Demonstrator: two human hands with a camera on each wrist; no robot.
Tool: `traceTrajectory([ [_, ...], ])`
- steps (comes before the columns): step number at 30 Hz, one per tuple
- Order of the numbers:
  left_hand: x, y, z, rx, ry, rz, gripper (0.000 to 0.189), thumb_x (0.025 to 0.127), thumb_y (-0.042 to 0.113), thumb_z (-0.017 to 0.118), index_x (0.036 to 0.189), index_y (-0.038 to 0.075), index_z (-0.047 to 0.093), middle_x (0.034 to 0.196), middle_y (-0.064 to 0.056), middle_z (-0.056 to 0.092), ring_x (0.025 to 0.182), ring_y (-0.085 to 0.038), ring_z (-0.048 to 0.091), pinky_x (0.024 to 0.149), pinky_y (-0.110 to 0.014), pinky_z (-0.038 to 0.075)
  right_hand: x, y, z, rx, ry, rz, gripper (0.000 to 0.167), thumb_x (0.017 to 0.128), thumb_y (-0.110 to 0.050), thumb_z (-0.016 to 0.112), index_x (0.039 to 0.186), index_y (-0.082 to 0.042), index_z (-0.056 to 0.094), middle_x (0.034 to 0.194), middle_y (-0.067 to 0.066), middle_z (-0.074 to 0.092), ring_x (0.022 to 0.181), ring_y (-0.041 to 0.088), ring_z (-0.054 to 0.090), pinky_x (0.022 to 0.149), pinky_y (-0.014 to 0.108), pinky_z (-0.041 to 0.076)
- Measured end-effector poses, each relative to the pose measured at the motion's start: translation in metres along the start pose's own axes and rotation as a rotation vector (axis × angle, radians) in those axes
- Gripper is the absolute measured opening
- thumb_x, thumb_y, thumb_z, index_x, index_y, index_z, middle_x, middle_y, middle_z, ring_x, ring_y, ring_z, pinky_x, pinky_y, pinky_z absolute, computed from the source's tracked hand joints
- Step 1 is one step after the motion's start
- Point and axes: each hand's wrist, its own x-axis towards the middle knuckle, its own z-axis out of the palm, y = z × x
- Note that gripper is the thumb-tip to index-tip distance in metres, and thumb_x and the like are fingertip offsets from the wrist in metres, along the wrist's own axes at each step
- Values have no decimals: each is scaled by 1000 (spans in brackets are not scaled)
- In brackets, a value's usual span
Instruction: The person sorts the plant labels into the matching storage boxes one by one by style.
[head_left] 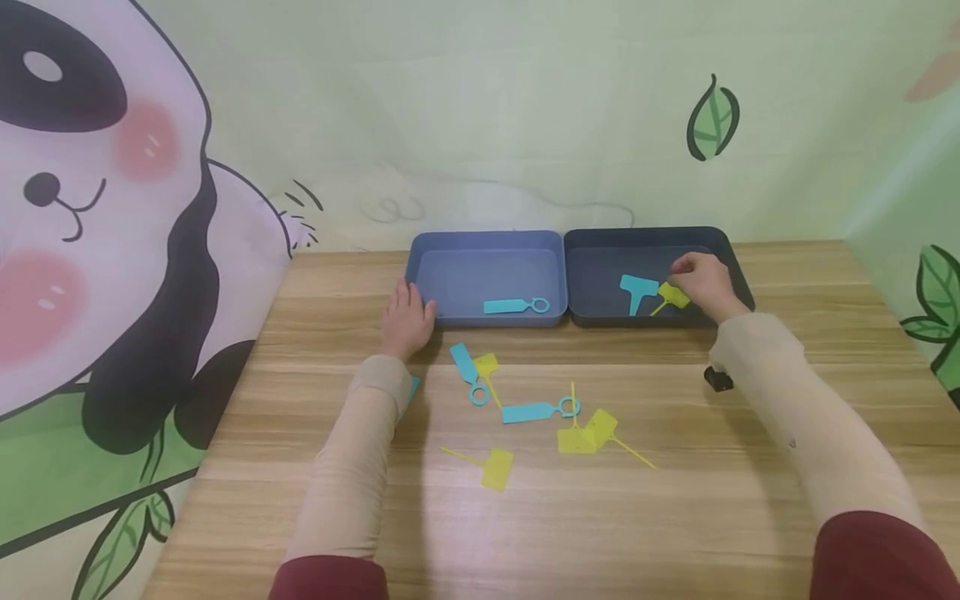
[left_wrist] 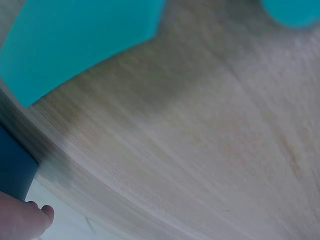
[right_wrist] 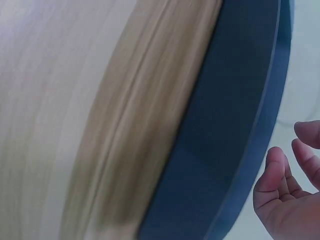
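My left hand point(head_left: 407, 321) rests against the left end of a blue-grey tray point(head_left: 487, 321), fingers extended. In that tray lies a blue ring-ended plant tag point(head_left: 506, 306). Over the right part of a dark navy tray point(head_left: 645, 320) is my right hand point(head_left: 705, 282). Its thumb and fingertips stand apart in the right wrist view, with nothing visible between them. Just below the fingertips, in the head view, is a yellow plant tag point(head_left: 675, 296). Beside it lies a blue T-shaped plant tag point(head_left: 639, 287).
Before the trays lie blue ring-ended tags point(head_left: 527, 412) and several yellow tags point(head_left: 498, 469), some overlapping. Another blue piece point(head_left: 410, 392) is partly hidden by my left sleeve. A small black object point(head_left: 718, 379) shows at my right sleeve. A printed wall cloth point(head_left: 487, 125) stands behind.
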Motion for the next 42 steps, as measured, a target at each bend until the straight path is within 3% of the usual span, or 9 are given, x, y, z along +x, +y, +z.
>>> traceTrajectory([
  [7,1,0,0,-1,-4,1,62,95,37,21,140,-4,12,148,-21,-1,136,-34,6,110,-47,13,-12,-18,4,-3,-83,-84,28,85,-11,52,108,5,52,108,25,53,97,36,50,80,46,43],
  [17,-1,0,-1,11,-9,8,62,95,37,19,139,-5,11,147,-21,-1,136,-34,6,109,-47,13,-37,-36,17,-28,-127,-219,26,86,-14,53,106,2,55,102,21,55,90,32,52,71,41,44],
  [22,0,0,1,15,-9,8,62,94,38,18,140,-4,11,148,-21,-2,136,-34,5,109,-47,14,-51,-42,24,-65,-220,-300,24,83,-11,57,103,2,57,98,17,57,84,27,52,72,38,43],
  [30,2,-2,3,13,-4,4,62,95,38,19,140,-4,11,148,-21,-2,136,-34,6,109,-47,13,-67,-41,36,-166,-316,-456,23,78,-6,63,99,3,60,93,15,61,83,25,57,75,39,47],
  [36,2,-3,3,36,-7,4,63,95,39,17,140,-4,11,148,-21,-1,136,-34,6,109,-48,14,-79,-37,45,-198,-394,-513,21,77,-6,62,96,2,60,91,14,61,76,21,56,69,35,47],
  [42,1,-1,1,41,-9,3,62,95,39,17,140,-4,12,148,-21,0,136,-34,6,109,-48,14,-95,-30,57,-249,-486,-562,25,73,-6,63,97,-1,60,90,11,58,81,22,53,70,33,45],
])
